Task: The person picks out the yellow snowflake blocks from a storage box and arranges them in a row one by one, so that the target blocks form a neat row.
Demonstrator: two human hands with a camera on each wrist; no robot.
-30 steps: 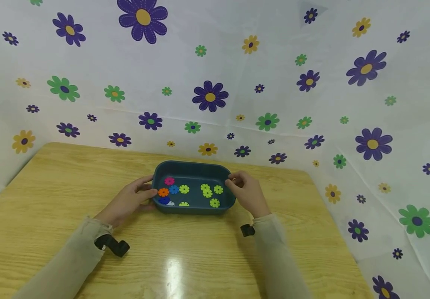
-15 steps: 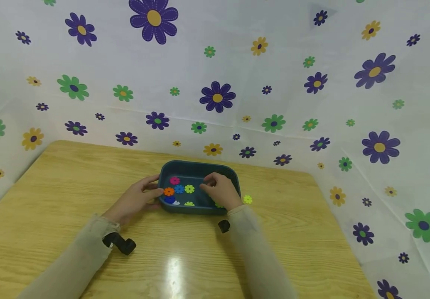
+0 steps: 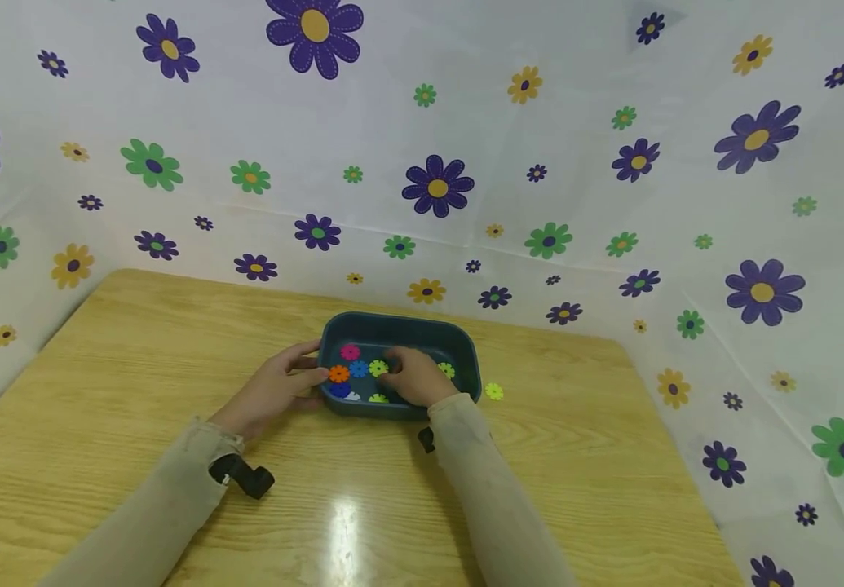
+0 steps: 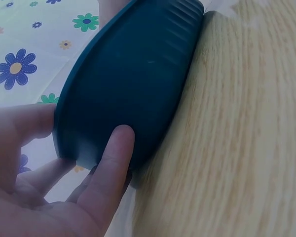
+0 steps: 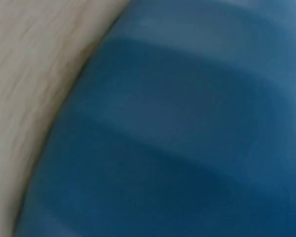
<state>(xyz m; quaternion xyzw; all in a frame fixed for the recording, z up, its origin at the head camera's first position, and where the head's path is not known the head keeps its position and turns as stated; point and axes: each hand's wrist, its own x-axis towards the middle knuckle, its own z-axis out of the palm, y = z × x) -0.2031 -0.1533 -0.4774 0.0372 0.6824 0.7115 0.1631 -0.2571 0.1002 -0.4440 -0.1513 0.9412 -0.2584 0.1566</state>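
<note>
- Right hand [image 3: 417,377] is down inside the teal tray [image 3: 399,328], its fingers bent; whether they pinch anything, I cannot tell.
- Lime disc [image 3: 377,368] lies just left of its fingertips; blue disc [image 3: 359,369], pink disc [image 3: 350,352] and orange disc [image 3: 338,373] lie farther left.
- Left hand [image 3: 272,391] is clamped on the tray's left end.
- Another lime disc [image 3: 494,391] lies on the tabletop [image 3: 576,432], right of the tray.

Free room over the table [image 3: 583,416] right of one yellow disc [image 3: 493,392]; left hand [image 3: 275,388] against left end of tray [image 3: 407,328]
</note>
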